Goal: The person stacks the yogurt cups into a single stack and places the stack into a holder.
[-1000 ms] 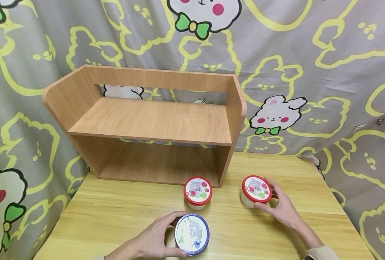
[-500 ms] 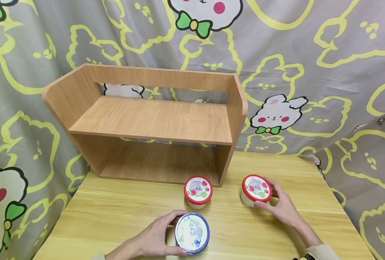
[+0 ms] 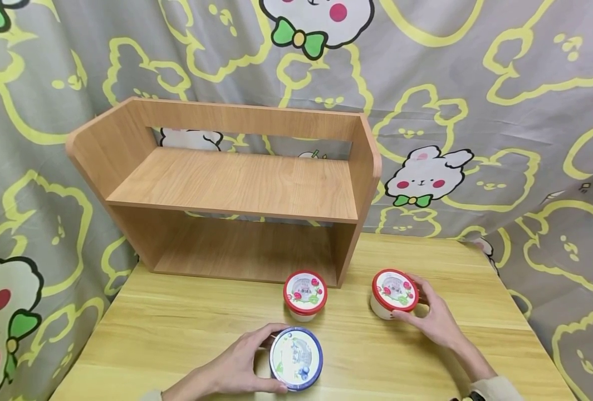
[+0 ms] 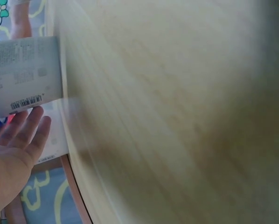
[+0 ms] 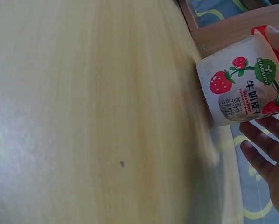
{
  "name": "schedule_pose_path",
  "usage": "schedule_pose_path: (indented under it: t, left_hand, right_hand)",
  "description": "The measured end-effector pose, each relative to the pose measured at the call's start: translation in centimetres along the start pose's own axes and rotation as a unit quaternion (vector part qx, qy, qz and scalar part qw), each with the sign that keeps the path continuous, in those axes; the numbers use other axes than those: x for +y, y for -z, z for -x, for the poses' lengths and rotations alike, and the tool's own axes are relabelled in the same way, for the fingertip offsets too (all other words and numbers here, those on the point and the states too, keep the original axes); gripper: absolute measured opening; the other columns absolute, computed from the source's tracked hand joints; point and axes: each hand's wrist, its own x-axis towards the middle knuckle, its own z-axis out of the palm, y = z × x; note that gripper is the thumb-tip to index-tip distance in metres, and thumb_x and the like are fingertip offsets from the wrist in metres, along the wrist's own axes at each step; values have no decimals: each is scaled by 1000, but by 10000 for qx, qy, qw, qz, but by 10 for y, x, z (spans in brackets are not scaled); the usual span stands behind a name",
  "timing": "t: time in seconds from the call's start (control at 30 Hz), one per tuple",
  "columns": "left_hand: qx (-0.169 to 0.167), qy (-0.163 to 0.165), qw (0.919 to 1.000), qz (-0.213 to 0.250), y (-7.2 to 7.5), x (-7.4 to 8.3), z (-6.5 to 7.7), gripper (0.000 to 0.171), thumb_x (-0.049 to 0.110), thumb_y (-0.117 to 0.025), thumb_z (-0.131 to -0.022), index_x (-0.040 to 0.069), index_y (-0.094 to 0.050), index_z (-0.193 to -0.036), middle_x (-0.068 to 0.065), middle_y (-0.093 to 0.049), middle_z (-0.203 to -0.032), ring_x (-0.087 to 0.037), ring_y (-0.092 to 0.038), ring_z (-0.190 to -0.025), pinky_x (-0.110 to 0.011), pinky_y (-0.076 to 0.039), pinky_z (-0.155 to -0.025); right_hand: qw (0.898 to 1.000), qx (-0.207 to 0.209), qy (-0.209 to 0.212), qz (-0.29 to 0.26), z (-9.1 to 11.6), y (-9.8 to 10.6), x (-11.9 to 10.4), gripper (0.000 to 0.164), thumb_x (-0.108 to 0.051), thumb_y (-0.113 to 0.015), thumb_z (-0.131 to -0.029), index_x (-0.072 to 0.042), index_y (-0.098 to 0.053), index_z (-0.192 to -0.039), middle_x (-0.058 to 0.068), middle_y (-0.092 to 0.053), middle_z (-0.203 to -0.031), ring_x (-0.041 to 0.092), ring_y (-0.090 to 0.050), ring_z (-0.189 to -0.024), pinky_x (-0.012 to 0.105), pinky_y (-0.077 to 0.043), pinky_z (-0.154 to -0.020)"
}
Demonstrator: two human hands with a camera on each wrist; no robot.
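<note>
My left hand [image 3: 243, 362] grips a round tub with a blue-rimmed, blueberry-printed lid [image 3: 296, 359] at the table's near middle. The left wrist view shows this tub's white, barcoded side [image 4: 27, 70], with fingers [image 4: 25, 135] against it. To the right, my right hand [image 3: 434, 317] holds a red-lidded strawberry tub [image 3: 395, 292] between thumb and fingers. Its strawberry-printed side [image 5: 242, 84] faces the right wrist camera. A second red-lidded strawberry tub [image 3: 305, 294] stands between the hands, just in front of the shelf, touched by neither. Both held tubs appear upright on the table.
A two-level wooden shelf [image 3: 231, 186] stands at the back left of the light wood table [image 3: 176, 312]. Grey curtains [image 3: 426, 55] with yellow bear outlines and white rabbits hang behind and at both sides. The shelf's right side panel [image 3: 358, 195] ends close to the middle tub.
</note>
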Motion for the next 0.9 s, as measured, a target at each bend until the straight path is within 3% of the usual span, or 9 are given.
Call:
schedule_pose_path:
  t: [0.37, 0.67, 0.9]
  left_hand:
    - [-7, 43, 9999, 111, 0, 0, -1, 88, 55, -89, -80, 35, -43, -152, 16, -64, -136, -4, -63, -117, -32, -57, -106]
    - [23, 92, 9999, 80, -1, 0, 0, 88, 55, -89, -80, 35, -43, -152, 17, -64, -135, -4, -63, -117, -33, -57, -105]
    - [34, 121, 9999, 111, -1, 0, 0, 88, 55, -89, -79, 35, -44, -151, 17, -64, -134, -3, -63, -115, -30, -56, -104]
  right_hand:
    - [9994, 119, 309, -73, 6, 3, -15, 92, -24, -95, -77, -10, -46, -154, 10, -72, -128, -10, -55, -109, 14, -47, -92]
    - [9973, 137, 677, -240, 10, 6, -30, 94, -19, -98, -72, -12, -49, -152, 7, -73, -125, -8, -59, -108, 13, -47, -92]
    - [9949, 87, 923, -386, 12, 8, -43, 96, -16, -98, -71, -15, -49, -153, 10, -70, -133, -8, -58, -111, 13, -47, -94]
